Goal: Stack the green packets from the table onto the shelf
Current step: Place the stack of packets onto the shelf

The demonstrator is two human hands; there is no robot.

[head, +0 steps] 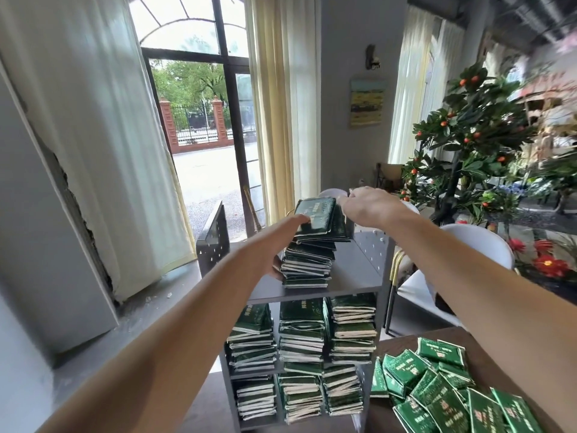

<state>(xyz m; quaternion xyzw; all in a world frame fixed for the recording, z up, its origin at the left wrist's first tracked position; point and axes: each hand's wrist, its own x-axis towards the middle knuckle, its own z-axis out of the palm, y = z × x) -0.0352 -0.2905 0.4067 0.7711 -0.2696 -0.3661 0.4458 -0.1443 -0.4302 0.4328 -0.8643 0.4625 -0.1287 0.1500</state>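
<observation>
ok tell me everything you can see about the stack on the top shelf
The stack is a tall single pile of dark green packets with pale edges, standing on the grey top board of the shelf. Its lower packets lie fairly square; the upper ones are shifted and tilted, so the pile looks uneven. The top packet carries pale print. The left hand rests against the stack's left side, fingertips on the top packets; the right hand touches the top from the right.
</observation>
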